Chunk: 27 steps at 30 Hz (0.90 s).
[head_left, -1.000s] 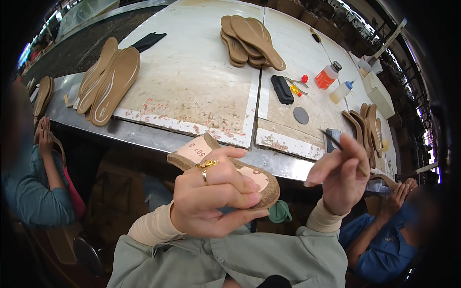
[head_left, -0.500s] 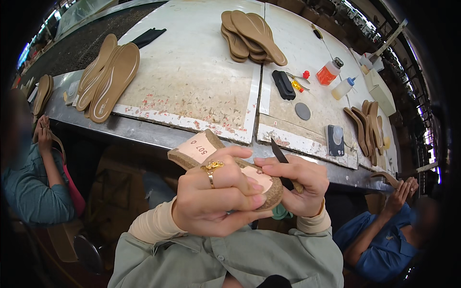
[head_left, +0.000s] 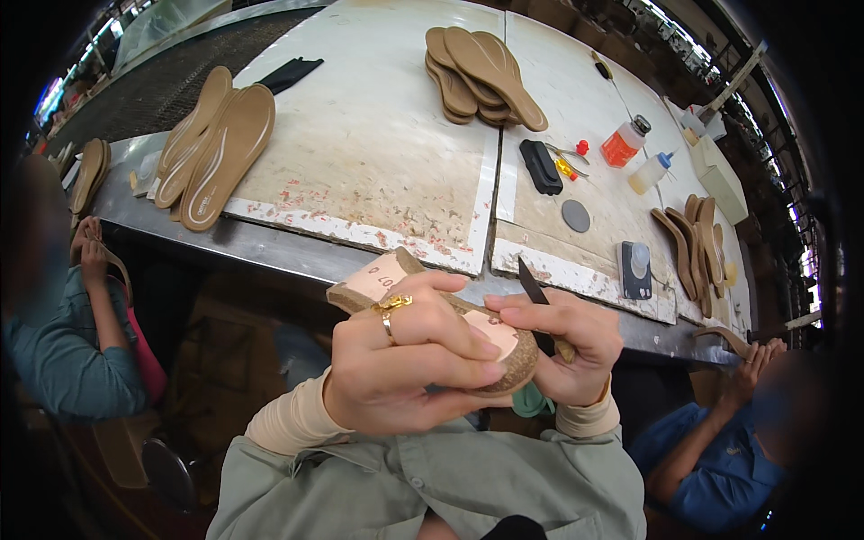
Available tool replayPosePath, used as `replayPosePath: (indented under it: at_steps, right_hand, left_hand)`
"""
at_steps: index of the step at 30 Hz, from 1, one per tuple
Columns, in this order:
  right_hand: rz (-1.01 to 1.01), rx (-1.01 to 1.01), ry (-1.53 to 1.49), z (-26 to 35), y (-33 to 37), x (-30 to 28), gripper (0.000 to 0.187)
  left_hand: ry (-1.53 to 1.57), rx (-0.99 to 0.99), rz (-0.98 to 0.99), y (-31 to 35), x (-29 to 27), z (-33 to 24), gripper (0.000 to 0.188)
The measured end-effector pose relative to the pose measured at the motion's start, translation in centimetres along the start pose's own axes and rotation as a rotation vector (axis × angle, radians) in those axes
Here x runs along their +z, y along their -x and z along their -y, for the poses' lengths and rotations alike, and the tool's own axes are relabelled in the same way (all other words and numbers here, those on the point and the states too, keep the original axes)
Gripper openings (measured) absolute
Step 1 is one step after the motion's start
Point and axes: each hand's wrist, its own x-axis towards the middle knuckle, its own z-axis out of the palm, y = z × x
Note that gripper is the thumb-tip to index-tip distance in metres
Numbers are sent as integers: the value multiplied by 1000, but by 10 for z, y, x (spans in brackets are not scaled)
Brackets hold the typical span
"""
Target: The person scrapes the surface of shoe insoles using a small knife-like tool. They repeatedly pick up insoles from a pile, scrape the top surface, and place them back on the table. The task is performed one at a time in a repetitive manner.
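My left hand [head_left: 409, 360] grips a cork-edged shoe sole [head_left: 396, 281] with a pale top, held in front of my chest, below the table edge. My right hand [head_left: 562, 346] is closed around a thin black knife-like tool [head_left: 532, 286], its blade pointing up and away. The right hand presses against the sole's near end, fingertips meeting those of the left hand. A gold ring sits on a left finger.
The worn white worktable [head_left: 378, 153] carries tan insole stacks at left [head_left: 220, 148], top centre [head_left: 481, 72] and right [head_left: 693, 243]. An orange bottle [head_left: 623, 144], a white squeeze bottle [head_left: 650, 173], a black block [head_left: 541, 166] and a phone [head_left: 634, 268] lie right. Seated co-workers flank me.
My right hand came down from the raised position at the right, holding the black tool, and closed in against the sole. The left hand kept its grip on the sole.
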Motion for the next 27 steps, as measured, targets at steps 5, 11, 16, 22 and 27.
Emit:
replayPosePath:
  at_steps: [5,11,16,22,27]
  right_hand:
    - [0,-48,-18,4,-11,7,34]
    - [30,-69,-23,9,-23,16,40]
    - [-9,-14,-76,-1,-24,26,51]
    - [63,93,17,-6,-17,36,47]
    - [-42,97,70,-10,-12,38,37]
  left_hand:
    - [-198,-43,-26,-3,-10,-4,29]
    - [-229,-100,14,-7,-33,-16,20]
    - [144,-214,-170,3,-59,-4,22]
    - [786,-123,-315,14,-67,24,25]
    - [954,-96,-296,18,-65,35,33]
